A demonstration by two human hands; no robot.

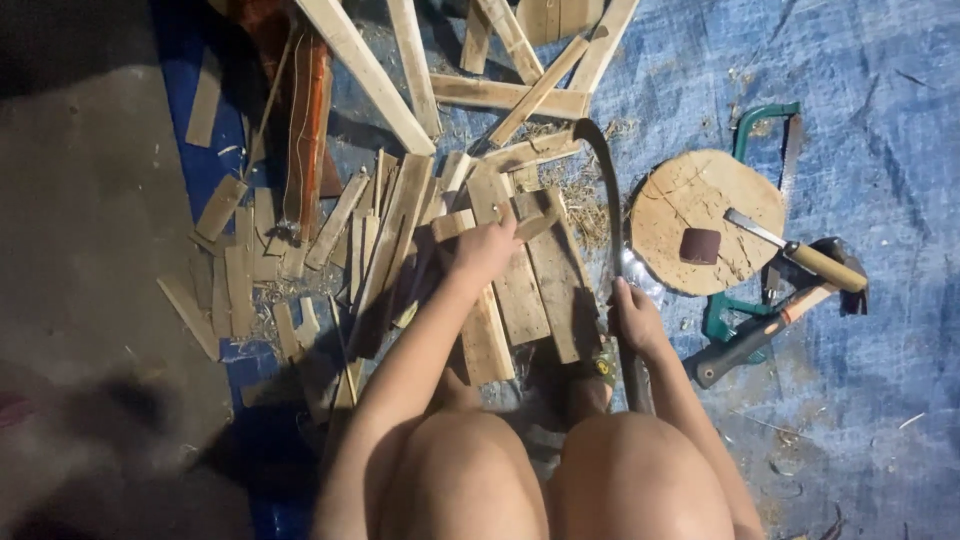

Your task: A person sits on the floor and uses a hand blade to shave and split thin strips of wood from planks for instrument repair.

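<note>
Nearest me are my bare knees, and my right hand (pixel 634 318) just ahead of the right knee, fingers wrapped tight round the handle of a long curved blade (pixel 606 230) that arcs away up the frame. My left hand (pixel 487 243) reaches further out, fingers closed on a short wooden slat (pixel 530 225) atop the flat boards (pixel 540 285) lying between my legs and the heap.

The risk I judge greatest: the blade's edge runs close beside the left hand and the slat, so any swing or slip across would meet fingers or a bare leg. The loose strips (pixel 390 215) piled left of the boards overlap untidily and could shift or flick if struck.

Room is tight on the right. The round wooden block (pixel 690 200) sits just beside the blade, with a chisel (pixel 800 253) and a small dark pad (pixel 699 244) on it, a hammer (pixel 770 325) at its near edge and a green hacksaw (pixel 775 125) behind. Beyond the heap, long laths (pixel 370 75) cross each other on the blue tarpaulin (pixel 880 420). The barest ground is the grey floor (pixel 90 230) well to the left
</note>
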